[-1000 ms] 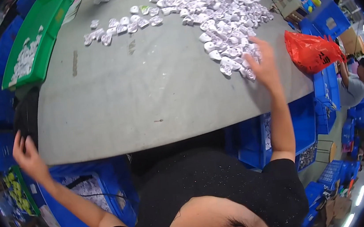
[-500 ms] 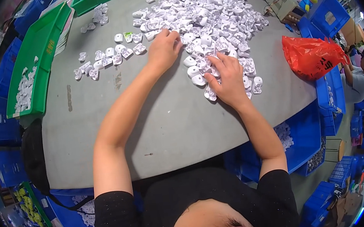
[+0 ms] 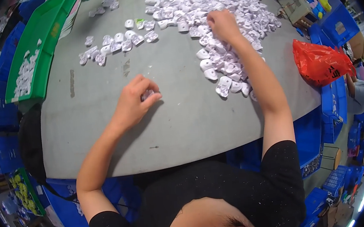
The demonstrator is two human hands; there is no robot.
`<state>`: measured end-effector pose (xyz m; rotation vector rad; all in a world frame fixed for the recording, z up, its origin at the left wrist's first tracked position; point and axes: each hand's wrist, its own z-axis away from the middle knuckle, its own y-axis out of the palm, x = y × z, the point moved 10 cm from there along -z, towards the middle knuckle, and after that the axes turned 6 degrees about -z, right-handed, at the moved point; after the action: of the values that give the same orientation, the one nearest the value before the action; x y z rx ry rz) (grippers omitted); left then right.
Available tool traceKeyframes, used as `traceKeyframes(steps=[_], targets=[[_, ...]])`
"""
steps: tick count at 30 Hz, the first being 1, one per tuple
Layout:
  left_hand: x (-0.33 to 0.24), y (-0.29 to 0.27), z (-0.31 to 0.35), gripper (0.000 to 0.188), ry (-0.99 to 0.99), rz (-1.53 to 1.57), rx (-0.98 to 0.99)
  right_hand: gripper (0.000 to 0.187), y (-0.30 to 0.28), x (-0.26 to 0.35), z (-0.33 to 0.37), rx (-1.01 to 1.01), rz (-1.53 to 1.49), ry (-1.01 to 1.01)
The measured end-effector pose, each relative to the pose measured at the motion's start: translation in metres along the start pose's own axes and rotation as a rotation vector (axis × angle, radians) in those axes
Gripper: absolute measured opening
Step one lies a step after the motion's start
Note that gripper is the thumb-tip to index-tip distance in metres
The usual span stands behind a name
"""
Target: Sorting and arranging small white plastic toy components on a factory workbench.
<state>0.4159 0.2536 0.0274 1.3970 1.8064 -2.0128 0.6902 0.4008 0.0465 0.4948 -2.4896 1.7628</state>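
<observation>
My left hand [image 3: 134, 100] is over the bare part of the grey table, its fingers curled around a small white plastic part [image 3: 148, 93] that shows between thumb and fingers. At the large heap of white plastic parts [image 3: 246, 11], my right hand [image 3: 224, 24] rests with bent fingers pointing inward. What those fingers hold, if anything, is hidden. Left of the heap lies a loose group of similar white parts [image 3: 119, 38]. One green piece [image 3: 139, 24] is beside them.
A green tray [image 3: 47, 52] with white parts borders the grey table [image 3: 184, 131] at the left. On the right side sits a red plastic bag [image 3: 318, 61]. Blue bins [image 3: 309, 140] stand below the table's edge. Another person [image 3: 359, 95] is at the far right.
My left hand has moved away from the heap, toward me and left, with a white part in it. My right hand has reached farther into the heap. The view has shifted slightly.
</observation>
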Motion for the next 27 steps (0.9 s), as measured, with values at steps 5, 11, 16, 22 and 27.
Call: traceKeyframes(steps=[5, 11, 16, 22, 27], targets=[[-0.004, -0.018, 0.003, 0.017, 0.057, -0.125, -0.259, 0.012, -0.035, 0.01, 0.004, -0.08, -0.148, 0.013], [-0.004, -0.035, -0.04, 0.031, 0.167, -0.146, -0.367, 0.012, -0.02, 0.138, 0.096, 0.203, -0.643, 0.001], [-0.019, -0.013, -0.145, 0.037, 0.27, -0.192, -0.468, 0.014, -0.001, 0.161, 0.108, 0.324, -0.567, -0.108], [0.006, 0.02, -0.19, 0.022, 0.094, -0.271, -0.273, 0.021, -0.02, 0.064, 0.002, -0.101, -0.372, -0.053], [0.022, 0.01, -0.168, 0.024, 0.074, -0.26, -0.268, 0.024, 0.02, 0.048, -0.045, 0.016, -0.154, -0.041]])
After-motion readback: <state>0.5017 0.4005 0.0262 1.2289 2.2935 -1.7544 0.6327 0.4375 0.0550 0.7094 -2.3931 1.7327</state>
